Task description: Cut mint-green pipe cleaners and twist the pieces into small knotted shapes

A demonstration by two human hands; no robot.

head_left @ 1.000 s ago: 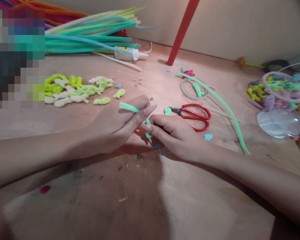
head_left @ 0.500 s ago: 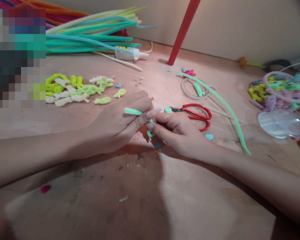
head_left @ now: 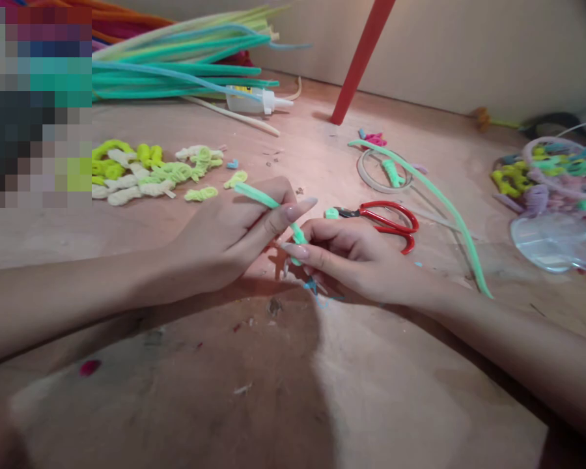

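Note:
My left hand (head_left: 239,228) is closed around a short mint-green pipe cleaner piece (head_left: 258,197), whose free end sticks out up and to the left. My right hand (head_left: 356,260) pinches the lower end of the same piece between thumb and fingertips, where it bends. Both hands rest low over the wooden table (head_left: 283,391), fingertips almost touching. Red-handled scissors (head_left: 385,221) lie just behind my right hand. A small mint scrap (head_left: 330,213) sits by the scissor tips.
A heap of yellow, green and cream twisted pieces (head_left: 146,172) lies at the left. Long pipe cleaners (head_left: 176,62) and a glue bottle (head_left: 254,101) lie at the back. A red pole (head_left: 359,62), a long mint strand (head_left: 439,202), a tape ring (head_left: 381,172) and a clear container (head_left: 557,241) with pastel pieces stand right.
The free end of the mint piece has swung upward in my left hand. My right hand has shifted slightly right and up along the piece's lower end.

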